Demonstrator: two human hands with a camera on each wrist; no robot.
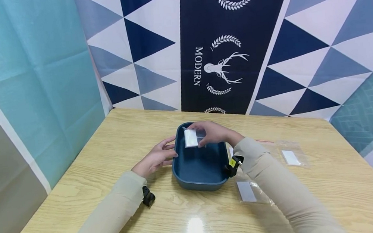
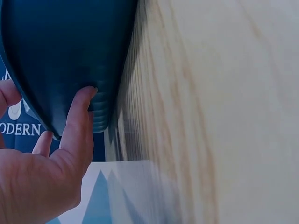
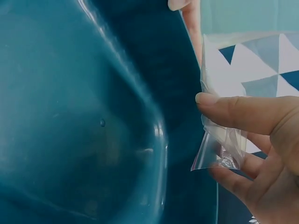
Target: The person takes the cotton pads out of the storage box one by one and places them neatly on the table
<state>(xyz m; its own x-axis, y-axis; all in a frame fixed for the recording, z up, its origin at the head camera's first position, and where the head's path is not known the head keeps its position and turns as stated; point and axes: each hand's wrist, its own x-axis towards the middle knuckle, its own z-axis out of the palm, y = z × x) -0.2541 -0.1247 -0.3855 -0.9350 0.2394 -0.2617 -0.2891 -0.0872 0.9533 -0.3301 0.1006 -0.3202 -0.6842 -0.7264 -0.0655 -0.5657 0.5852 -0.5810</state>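
Observation:
A dark blue plastic basin (image 1: 199, 166) stands on the wooden table. At its left side, my left hand (image 1: 156, 158) holds the wall, one digit over the rim and other fingers against the outside, as the left wrist view (image 2: 51, 172) shows. Above the far part of the basin, my right hand (image 1: 215, 132) pinches a small clear zip bag (image 3: 219, 140) between thumb and fingers. A white rectangular piece (image 1: 190, 138) lies inside that bag; its kind cannot be told. The basin's inside shows no other thing.
Right of the basin lie more clear bags with white pieces: one farther right (image 1: 291, 157), one near the front (image 1: 246, 191), partly under my right forearm. Another is mostly hidden by the right wrist. A patterned cloth (image 1: 152, 41) hangs behind the table (image 1: 80, 201).

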